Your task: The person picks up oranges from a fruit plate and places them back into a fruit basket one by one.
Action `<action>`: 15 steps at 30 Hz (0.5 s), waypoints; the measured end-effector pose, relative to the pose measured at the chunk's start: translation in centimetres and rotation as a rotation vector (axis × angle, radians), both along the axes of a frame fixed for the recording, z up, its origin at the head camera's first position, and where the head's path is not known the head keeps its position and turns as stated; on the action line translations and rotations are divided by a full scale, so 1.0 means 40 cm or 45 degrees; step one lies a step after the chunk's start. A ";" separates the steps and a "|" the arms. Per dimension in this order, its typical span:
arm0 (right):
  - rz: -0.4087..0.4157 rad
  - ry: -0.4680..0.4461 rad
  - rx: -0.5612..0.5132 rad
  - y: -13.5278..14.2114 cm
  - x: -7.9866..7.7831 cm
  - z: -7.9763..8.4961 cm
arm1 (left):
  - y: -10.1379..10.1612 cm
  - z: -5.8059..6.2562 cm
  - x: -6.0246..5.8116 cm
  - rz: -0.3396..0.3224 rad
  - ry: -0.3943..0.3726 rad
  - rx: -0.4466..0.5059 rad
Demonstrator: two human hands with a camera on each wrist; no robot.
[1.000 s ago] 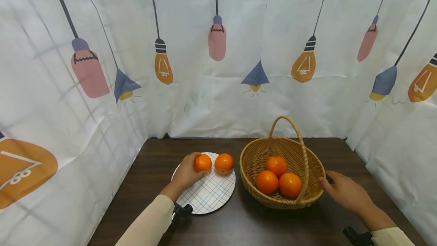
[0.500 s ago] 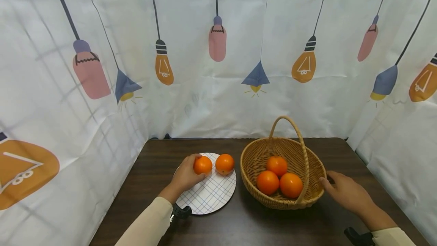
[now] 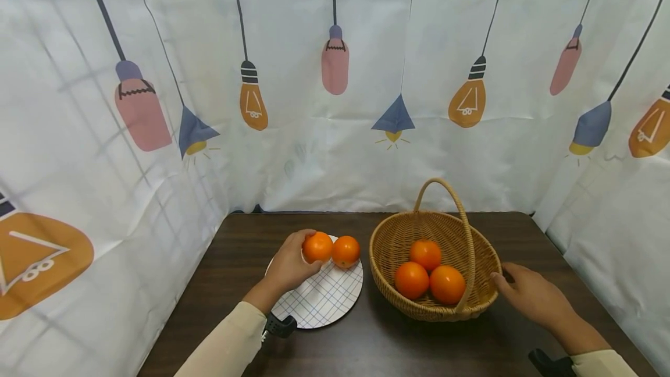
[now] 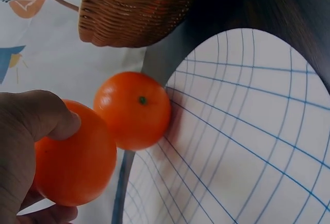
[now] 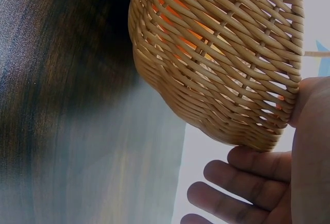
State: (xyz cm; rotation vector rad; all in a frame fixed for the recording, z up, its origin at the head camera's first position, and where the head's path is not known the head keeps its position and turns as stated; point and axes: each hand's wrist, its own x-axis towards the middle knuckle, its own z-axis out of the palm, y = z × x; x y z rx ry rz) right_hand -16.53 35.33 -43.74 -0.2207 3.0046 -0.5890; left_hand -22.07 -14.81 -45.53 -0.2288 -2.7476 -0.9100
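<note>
My left hand [image 3: 289, 265] holds an orange [image 3: 318, 247] over the back of a round white plate [image 3: 320, 306] with a blue grid pattern. In the left wrist view the thumb lies on top of this orange [image 4: 77, 157], with fingertips below it. A second orange [image 3: 346, 252] rests on the plate just to its right. On the right stands a wicker basket [image 3: 386, 237] with a tall handle and three oranges [image 3: 411, 280] inside. My right hand [image 3: 539, 298] grips the basket's right rim between thumb and index finger; its other fingers [image 5: 242, 183] extend free below.
The dark wooden table [image 3: 361, 345] carries the plate at left and the basket at right. A white curtain [image 3: 324, 162] printed with hanging lamps encloses its back and sides. The basket's arched handle [image 3: 466, 231] rises above its right side.
My left hand has lifted the orange slightly and moved it a little right, closer to the second orange. The right hand and the basket have stayed in place.
</note>
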 end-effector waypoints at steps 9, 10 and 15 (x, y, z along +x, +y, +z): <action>0.005 0.002 -0.003 0.001 0.002 -0.001 | 0.030 0.042 0.017 -0.078 0.049 0.028; 0.007 0.003 -0.002 0.001 0.002 -0.001 | 0.033 0.045 0.019 -0.084 0.055 0.031; 0.010 0.005 0.000 0.000 0.002 0.000 | 0.047 0.059 0.025 -0.114 0.052 0.053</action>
